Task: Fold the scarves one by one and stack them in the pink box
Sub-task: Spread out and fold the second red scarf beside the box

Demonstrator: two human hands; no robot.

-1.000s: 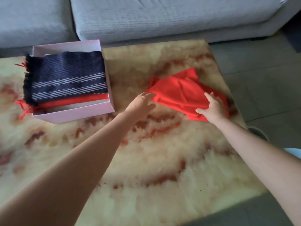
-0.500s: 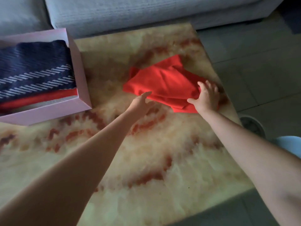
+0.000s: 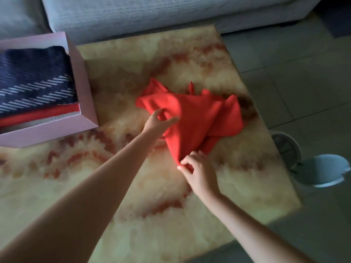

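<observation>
A red scarf [image 3: 197, 112] lies rumpled on the marble-patterned table [image 3: 133, 186], right of centre. My right hand [image 3: 197, 168] pinches its near corner and has drawn it toward me. My left hand [image 3: 157, 122] grips a fold at the scarf's left edge. The pink box [image 3: 86, 88] stands at the far left. It holds a folded navy scarf with white stripes [image 3: 34, 80] on top of a red scarf [image 3: 41, 115] and a pale layer below that.
A grey sofa [image 3: 152, 12] runs along the far edge of the table. To the right the table ends above a tiled floor [image 3: 294, 73], where a pale blue bucket [image 3: 322, 169] and a round white object [image 3: 286, 147] stand close to the edge.
My right hand has taken the scarf's near corner and pulled it toward me, and the flat scarf is now bunched and lifted. My left hand has closed on its left edge. The view shifted right.
</observation>
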